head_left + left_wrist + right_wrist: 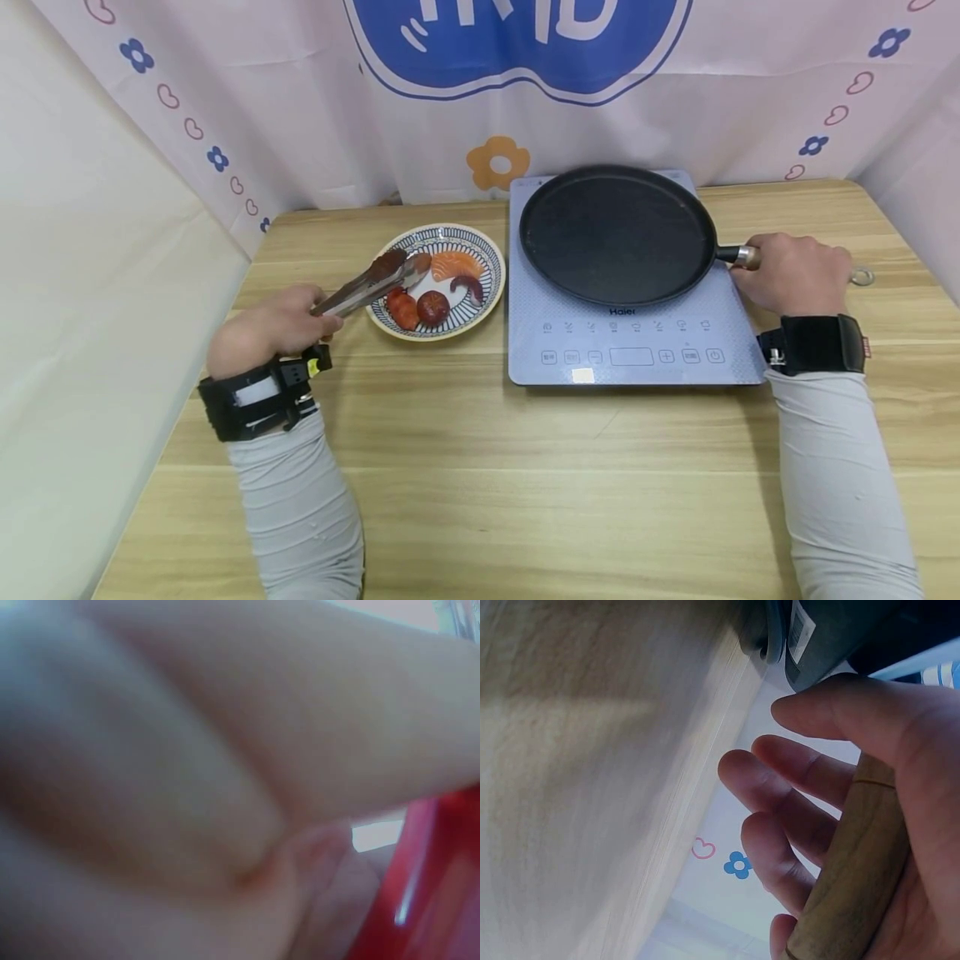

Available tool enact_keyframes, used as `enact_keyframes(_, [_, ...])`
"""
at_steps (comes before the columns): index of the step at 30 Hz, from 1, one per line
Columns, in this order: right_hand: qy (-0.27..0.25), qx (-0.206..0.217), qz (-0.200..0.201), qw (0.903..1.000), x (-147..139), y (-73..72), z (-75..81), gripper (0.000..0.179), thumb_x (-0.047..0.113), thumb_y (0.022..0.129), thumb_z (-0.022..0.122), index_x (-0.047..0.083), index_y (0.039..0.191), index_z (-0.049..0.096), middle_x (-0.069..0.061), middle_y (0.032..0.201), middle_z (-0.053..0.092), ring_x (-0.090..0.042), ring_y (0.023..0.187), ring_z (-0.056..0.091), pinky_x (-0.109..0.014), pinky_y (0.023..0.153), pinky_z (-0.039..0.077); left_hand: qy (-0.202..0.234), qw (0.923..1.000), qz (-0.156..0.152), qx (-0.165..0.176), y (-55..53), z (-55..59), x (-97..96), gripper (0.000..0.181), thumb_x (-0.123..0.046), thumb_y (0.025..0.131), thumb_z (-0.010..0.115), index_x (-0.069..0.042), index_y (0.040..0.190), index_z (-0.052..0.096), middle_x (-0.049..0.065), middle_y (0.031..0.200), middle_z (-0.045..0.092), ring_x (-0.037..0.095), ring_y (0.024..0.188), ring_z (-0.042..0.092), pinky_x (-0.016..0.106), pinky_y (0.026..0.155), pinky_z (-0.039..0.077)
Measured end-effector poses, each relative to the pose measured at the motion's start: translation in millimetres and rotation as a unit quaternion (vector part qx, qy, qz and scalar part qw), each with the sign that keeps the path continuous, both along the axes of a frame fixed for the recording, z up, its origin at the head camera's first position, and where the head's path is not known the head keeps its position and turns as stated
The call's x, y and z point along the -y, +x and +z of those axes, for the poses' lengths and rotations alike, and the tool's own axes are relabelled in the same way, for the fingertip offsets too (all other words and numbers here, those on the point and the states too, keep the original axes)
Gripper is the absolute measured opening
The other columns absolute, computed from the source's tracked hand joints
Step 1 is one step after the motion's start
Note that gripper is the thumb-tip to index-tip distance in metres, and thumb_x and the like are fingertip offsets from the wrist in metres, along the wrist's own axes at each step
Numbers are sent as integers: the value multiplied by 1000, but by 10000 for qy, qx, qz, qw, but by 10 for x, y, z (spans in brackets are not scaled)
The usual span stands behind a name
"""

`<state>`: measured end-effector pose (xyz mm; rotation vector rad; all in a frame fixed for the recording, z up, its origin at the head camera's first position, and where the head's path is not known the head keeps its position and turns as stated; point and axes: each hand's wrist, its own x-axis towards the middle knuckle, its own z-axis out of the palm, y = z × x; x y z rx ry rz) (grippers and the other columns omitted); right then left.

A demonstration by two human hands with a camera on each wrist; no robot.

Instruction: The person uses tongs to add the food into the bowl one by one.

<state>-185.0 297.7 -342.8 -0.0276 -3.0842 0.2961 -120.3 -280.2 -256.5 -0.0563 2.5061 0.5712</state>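
In the head view my left hand grips metal tongs by the handle end. The tongs' two heads reach over the left side of a patterned plate. On that plate lie an orange salmon-like slice, a dark red curved piece, a dark red round piece and a red piece. My right hand holds the handle of a flat black frying pan. Up close in the right wrist view, my fingers curl loosely round the wooden pan handle.
Under the pan is a light induction cooker with a touch panel along its front. Both stand on a wood-grain table. A printed curtain hangs right behind the table's back edge, and a pale wall rises on the left.
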Motion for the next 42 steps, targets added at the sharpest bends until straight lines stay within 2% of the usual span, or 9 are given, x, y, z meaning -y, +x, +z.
enact_keyframes(6, [-10, -10, 5, 10000, 1, -5, -3, 23, 29, 92, 71, 6, 90, 69, -17, 70, 65, -45, 69, 61, -60, 62, 38, -115, 9999, -113, -50, 2, -11, -8, 37, -21, 109, 50, 7, 132, 49, 9, 94, 63, 20, 78, 58, 32, 69, 48])
enact_keyframes(17, [46, 60, 1, 10000, 6, -13, 9, 25, 30, 92, 71, 5, 94, 69, -18, 73, 66, -45, 71, 62, -60, 62, 39, -143, 9995, -224, -194, -32, -49, -35, 23, -18, 108, 49, 3, 117, 51, 9, 89, 57, 20, 75, 54, 32, 66, 46])
enact_keyframes(32, [86, 181, -33, 9998, -8, -9, 3, 25, 30, 93, 71, 5, 99, 71, -20, 75, 67, -46, 73, 62, -60, 63, 40, -194, 9984, -334, -417, -90, -85, -58, 23, -20, 111, 47, 2, 113, 54, 11, 89, 60, 21, 75, 53, 33, 66, 44])
enact_keyframes(42, [68, 146, -13, 9999, 6, 0, 7, 24, 29, 93, 71, 5, 96, 70, -17, 71, 65, -44, 71, 60, -58, 61, 39, -145, 9986, -242, -441, -138, -145, -20, 25, -17, 113, 44, 5, 120, 52, 12, 89, 62, 18, 70, 50, 32, 63, 44])
